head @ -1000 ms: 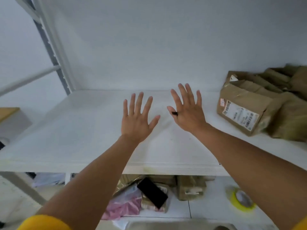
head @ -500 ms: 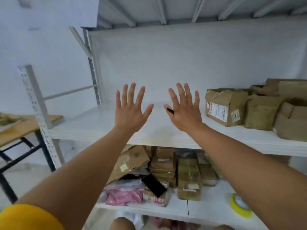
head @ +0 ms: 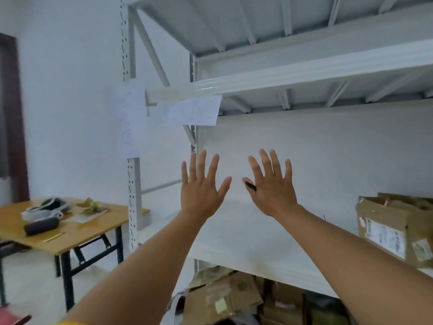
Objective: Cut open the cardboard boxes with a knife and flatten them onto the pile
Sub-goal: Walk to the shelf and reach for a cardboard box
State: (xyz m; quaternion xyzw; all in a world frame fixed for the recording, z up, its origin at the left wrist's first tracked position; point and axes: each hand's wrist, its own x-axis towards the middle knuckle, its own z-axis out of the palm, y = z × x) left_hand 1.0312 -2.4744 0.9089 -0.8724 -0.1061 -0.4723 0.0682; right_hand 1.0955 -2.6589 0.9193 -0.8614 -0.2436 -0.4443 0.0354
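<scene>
Bare and spread wide, the left hand is holding nothing, raised before the white metal shelf. The right hand is splaying too, a small black object showing by its thumb. Brown labelled cardboard box is sitting at the shelf's right end.

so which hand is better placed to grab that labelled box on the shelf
Right, probably. The right hand is raised open on the same side as the labelled cardboard box at the shelf's right end. The left hand, also open, is farther away and would have to cross over.
</scene>
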